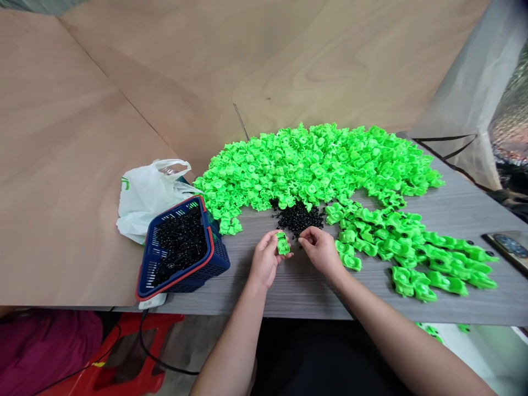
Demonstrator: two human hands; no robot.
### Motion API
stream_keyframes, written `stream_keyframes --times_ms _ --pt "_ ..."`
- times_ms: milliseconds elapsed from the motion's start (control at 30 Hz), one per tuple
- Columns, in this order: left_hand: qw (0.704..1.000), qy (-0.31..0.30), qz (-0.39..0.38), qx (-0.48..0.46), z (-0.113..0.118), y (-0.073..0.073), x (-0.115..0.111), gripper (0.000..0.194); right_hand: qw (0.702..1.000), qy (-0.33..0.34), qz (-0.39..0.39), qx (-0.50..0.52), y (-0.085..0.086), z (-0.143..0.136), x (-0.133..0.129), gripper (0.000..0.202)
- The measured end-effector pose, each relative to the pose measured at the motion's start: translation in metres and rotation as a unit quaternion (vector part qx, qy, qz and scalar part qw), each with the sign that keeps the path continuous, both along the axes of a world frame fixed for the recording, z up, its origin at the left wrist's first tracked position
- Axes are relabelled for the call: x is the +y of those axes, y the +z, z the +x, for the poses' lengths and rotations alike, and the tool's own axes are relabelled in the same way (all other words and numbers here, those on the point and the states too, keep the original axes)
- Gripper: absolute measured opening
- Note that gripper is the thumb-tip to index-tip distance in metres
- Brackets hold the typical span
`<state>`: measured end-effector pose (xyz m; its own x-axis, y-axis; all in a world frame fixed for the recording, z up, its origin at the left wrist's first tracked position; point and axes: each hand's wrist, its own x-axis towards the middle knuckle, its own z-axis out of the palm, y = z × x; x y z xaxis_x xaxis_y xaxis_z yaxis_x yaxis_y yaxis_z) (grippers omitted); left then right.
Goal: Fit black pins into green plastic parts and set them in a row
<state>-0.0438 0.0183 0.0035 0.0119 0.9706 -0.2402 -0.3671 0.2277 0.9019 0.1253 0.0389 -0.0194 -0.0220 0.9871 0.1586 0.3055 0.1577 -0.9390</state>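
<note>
My left hand point(266, 258) grips a small bright green plastic toy car body point(282, 243) between thumb and fingers, its hollow side facing up. To the right of it, my right hand point(319, 247) is closed in a pinch at the near edge of a pile of small black pin-like parts point(299, 217). What sits between those fingertips, if anything, is too small to make out. Behind both hands spreads a large heap of green plastic pieces point(313, 159). More green pieces point(383, 234) lie in rough rows at the right, some with black parts showing on them.
A blue basket point(214, 258) with a red rim, full of black parts, stands at the table's left edge. Behind it is a white plastic bag point(148, 192). Wooden panels point(247, 66) enclose the back and left. A red stool point(152, 352) is below, beside a person's sleeve point(49, 352).
</note>
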Motion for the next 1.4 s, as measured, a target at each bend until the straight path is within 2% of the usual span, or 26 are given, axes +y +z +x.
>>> stream_keyframes --times_ms 100,200,300,400,500,600,800,867,933,1033,1133,1233,1400 --pt "0.999 0.005 -0.018 -0.027 -0.005 -0.001 0.0 0.038 0.989 0.002 0.029 -0.145 -0.005 0.006 -0.004 0.008" --pt "1.0 -0.002 -0.013 -0.024 -0.007 -0.002 -0.001 0.041 0.961 0.006 0.032 -0.276 -0.007 0.002 -0.01 0.012" --pt "0.999 -0.014 -0.016 -0.04 -0.007 -0.001 -0.003 0.045 0.934 0.001 0.021 -0.356 -0.008 -0.005 -0.012 0.015" --pt "0.997 -0.043 -0.024 -0.06 -0.006 0.002 -0.004 0.042 0.921 0.012 0.02 -0.389 -0.009 -0.009 -0.01 0.006" --pt "0.998 -0.041 -0.02 -0.039 -0.007 0.002 -0.005 0.03 0.922 0.022 0.022 -0.387 -0.007 -0.007 -0.008 0.005" --pt "1.0 -0.012 -0.011 -0.004 -0.008 0.0 -0.005 0.03 0.937 0.025 0.028 -0.348 -0.005 -0.002 -0.008 0.008" --pt "1.0 0.005 -0.004 0.031 0.001 0.0 -0.009 0.039 0.992 0.005 0.008 -0.127 -0.003 0.01 -0.01 0.008" --pt "0.998 0.013 0.015 0.055 0.005 0.001 -0.01 0.035 0.998 0.005 0.013 -0.054 0.001 0.009 -0.012 0.011" --pt "0.996 0.013 0.037 0.086 0.01 0.002 -0.011 0.044 0.999 0.017 0.03 -0.015 0.007 0.006 -0.016 0.013" --pt "0.992 0.013 0.046 0.117 0.017 0.001 -0.012 0.053 0.995 0.046 0.084 -0.041 0.018 -0.001 -0.024 0.01" --pt "0.99 0.008 0.05 0.131 0.02 -0.002 -0.012 0.046 0.98 0.073 0.134 -0.126 0.025 -0.006 -0.028 0.011" --pt "0.986 -0.005 0.062 0.157 0.018 -0.005 -0.011 0.04 0.967 0.084 0.146 -0.19 0.025 -0.007 -0.027 0.01" --pt "0.984 -0.033 0.058 0.163 0.012 -0.002 -0.012 0.04 0.954 0.117 0.153 -0.232 0.026 -0.004 -0.021 0.01"
